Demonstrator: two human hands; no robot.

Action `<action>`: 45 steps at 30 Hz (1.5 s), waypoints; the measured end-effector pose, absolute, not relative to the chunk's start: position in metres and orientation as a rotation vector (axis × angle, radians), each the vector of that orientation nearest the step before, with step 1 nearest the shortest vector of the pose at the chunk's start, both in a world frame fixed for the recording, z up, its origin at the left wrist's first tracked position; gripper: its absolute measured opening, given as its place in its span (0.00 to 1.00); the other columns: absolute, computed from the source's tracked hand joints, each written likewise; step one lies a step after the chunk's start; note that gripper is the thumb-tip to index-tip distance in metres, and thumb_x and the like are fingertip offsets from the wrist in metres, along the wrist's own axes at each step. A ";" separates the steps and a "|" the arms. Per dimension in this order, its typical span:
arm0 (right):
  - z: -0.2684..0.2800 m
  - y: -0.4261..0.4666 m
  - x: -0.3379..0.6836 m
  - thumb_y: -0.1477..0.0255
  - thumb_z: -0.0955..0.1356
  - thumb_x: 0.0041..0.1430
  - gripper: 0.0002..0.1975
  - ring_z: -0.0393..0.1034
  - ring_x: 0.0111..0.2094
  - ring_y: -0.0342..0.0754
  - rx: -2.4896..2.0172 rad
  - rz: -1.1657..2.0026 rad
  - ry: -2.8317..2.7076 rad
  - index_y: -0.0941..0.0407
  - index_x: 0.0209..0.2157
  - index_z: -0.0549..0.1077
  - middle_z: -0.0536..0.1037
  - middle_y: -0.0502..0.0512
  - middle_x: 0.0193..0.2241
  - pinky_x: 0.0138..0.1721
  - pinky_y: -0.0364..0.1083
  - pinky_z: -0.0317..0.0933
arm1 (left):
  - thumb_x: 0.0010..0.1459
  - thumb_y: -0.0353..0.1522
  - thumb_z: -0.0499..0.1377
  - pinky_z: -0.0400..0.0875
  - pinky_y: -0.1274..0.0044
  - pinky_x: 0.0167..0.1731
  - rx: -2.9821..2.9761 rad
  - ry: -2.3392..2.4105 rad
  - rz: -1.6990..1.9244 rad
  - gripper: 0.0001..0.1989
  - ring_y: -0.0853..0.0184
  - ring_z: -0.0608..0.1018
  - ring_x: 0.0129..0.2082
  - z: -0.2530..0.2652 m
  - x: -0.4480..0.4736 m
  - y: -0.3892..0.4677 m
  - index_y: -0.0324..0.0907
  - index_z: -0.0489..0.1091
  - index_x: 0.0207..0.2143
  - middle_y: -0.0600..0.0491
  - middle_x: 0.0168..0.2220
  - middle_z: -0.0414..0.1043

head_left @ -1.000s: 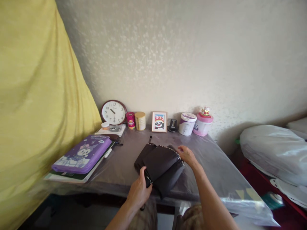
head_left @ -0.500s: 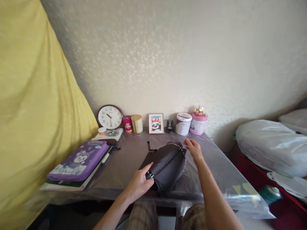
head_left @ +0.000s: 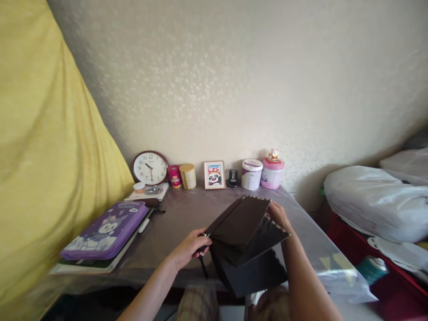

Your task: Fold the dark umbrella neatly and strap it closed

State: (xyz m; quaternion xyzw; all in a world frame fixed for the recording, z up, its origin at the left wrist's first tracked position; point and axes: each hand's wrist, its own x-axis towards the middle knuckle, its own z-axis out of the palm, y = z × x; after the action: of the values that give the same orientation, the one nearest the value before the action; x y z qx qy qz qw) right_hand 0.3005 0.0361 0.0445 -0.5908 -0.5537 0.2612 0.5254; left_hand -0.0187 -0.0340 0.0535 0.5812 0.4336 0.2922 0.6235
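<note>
A black folding umbrella [head_left: 240, 232] hangs in loose folds above the near part of the table, its canopy partly spread. My left hand [head_left: 192, 245] is closed round its short handle, and a dark strap dangles below the fist. At the right side of the canopy, my right hand [head_left: 278, 215] grips the cloth near the scalloped edge; its fingertips are partly hidden behind the fabric.
The table [head_left: 180, 211] wears a clear plastic cover. A purple case [head_left: 107, 229] lies on books at left. Along the wall stand a clock [head_left: 150, 168], tins, a picture frame [head_left: 214, 175] and tubs [head_left: 252, 176]. White bags [head_left: 374, 200] bulge at right.
My right hand has come down onto the canopy and taken hold of its edge. The folds have fanned out and dropped toward me. My left hand has shifted slightly left, still on the handle.
</note>
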 end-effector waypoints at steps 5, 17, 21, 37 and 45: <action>0.030 0.052 0.283 0.62 0.61 0.53 0.14 0.74 0.30 0.48 -1.500 0.810 -1.336 0.58 0.30 0.70 0.78 0.59 0.28 0.28 0.45 0.67 | 0.45 0.36 0.53 0.46 0.84 0.13 1.370 1.128 0.648 0.08 0.77 0.60 0.14 0.006 -0.044 -0.015 0.40 0.63 0.26 0.61 0.16 0.59; 0.030 0.046 0.247 0.83 0.60 0.43 0.18 0.70 0.35 0.47 -1.573 0.713 -1.985 0.54 0.33 0.74 0.77 0.53 0.33 0.41 0.46 0.61 | 0.46 0.39 0.56 0.56 0.84 0.15 1.534 1.333 0.492 0.14 0.76 0.64 0.16 -0.015 -0.081 0.007 0.40 0.66 0.34 0.61 0.19 0.62; 0.033 0.038 0.246 0.86 0.58 0.41 0.22 0.68 0.39 0.46 -1.538 0.726 -2.135 0.54 0.35 0.73 0.75 0.52 0.37 0.44 0.45 0.60 | 0.51 0.41 0.53 0.62 0.82 0.19 1.735 1.449 0.500 0.17 0.72 0.68 0.19 -0.013 -0.081 -0.004 0.41 0.68 0.40 0.56 0.29 0.70; 0.040 0.026 0.244 0.87 0.61 0.31 0.31 0.67 0.44 0.47 -1.550 0.827 -2.327 0.50 0.40 0.70 0.64 0.52 0.52 0.42 0.42 0.60 | 0.58 0.39 0.48 0.63 0.76 0.43 2.003 1.482 0.452 0.17 0.62 0.74 0.43 -0.002 -0.076 -0.027 0.43 0.66 0.46 0.49 0.43 0.73; 0.036 0.028 0.244 0.87 0.60 0.34 0.27 0.67 0.41 0.46 -1.555 0.679 -2.372 0.52 0.37 0.71 0.68 0.54 0.47 0.40 0.42 0.60 | 0.56 0.42 0.51 0.63 0.75 0.44 1.936 1.578 0.365 0.17 0.61 0.74 0.44 -0.006 -0.080 -0.026 0.46 0.67 0.45 0.50 0.41 0.74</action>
State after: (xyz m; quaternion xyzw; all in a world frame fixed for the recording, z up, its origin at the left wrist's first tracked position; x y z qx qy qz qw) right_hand 0.2442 0.0285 0.0364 -0.5299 -0.8081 0.2314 0.1123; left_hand -0.0797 -0.0262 -0.0061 0.7306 0.5956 0.1379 0.3040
